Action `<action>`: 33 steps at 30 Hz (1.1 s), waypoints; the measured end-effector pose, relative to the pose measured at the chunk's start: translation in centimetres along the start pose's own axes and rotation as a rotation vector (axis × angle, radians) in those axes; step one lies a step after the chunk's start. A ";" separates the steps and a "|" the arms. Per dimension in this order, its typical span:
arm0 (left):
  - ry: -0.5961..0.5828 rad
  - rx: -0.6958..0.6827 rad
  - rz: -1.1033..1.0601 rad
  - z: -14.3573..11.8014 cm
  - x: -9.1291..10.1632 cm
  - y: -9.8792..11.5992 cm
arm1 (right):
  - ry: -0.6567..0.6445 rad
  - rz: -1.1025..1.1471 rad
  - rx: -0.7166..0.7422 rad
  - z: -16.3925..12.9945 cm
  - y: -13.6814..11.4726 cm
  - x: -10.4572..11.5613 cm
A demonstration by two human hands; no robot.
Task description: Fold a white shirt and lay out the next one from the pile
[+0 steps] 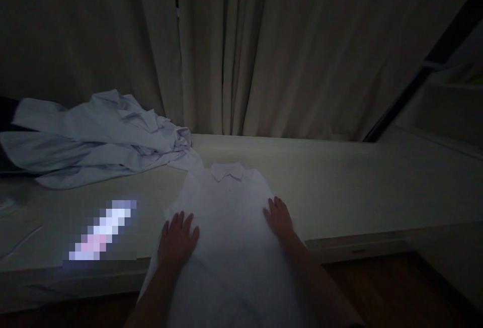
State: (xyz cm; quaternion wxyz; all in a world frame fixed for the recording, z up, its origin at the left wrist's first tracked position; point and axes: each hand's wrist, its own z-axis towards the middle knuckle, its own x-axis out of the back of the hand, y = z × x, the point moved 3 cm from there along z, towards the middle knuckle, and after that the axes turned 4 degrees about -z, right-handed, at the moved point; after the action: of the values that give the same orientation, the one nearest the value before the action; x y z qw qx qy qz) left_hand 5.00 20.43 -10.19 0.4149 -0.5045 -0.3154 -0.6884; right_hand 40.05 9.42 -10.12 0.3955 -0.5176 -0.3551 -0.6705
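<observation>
White cloth takes centre stage: a pale, long-bodied collared shirt (230, 232) lies front up on the light wood-look table (339, 192), its pointed collar (228, 171) towards the back edge, its lower part running out past the front edge. Both bare hands are on it, one at each side, and this looks like flattening work! Doing it well calls, one would judge, for light, even pressure from both palms, working from the middle out, so that creases leave without the front twisting; too hard a pull towards the front edge could drag the whole shirt askew.

Now to the grip! The left hand (177, 240) lies open, palm down, fingers spread and thumb out towards the middle of the cloth. Across from it, the right hand (279, 216) is open too, fingers closer together and slightly bent at the opposite side. Neither appears to pinch anything, though what lies beneath the palms is hidden. Along the back edge, to the left, a crumpled heap of white garments (109, 137) reaches close to the shirt's shoulder; whether they touch is hard to tell in this dim light.
</observation>
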 end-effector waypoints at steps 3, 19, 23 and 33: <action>0.027 -0.021 0.019 -0.2 0.4 0.1 | 0.075 0.015 -0.021 -0.3 0.0 -0.1; -0.004 -0.173 -0.011 0.2 0.0 0.4 | 0.082 0.129 -0.084 -1.0 -0.1 2.4; 0.000 -0.128 -0.015 0.2 0.1 0.2 | 0.077 0.123 -0.059 -0.9 -0.2 2.6; -0.015 -0.126 -0.063 0.1 1.8 0.7 | 0.124 0.135 -0.053 -0.9 -0.3 2.0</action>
State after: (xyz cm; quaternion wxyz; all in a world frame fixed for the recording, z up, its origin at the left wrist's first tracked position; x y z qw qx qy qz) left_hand 5.42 19.71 -8.48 0.3579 -0.5245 -0.2901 -0.7160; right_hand 39.13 8.41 -8.39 0.4471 -0.5081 -0.2763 -0.6823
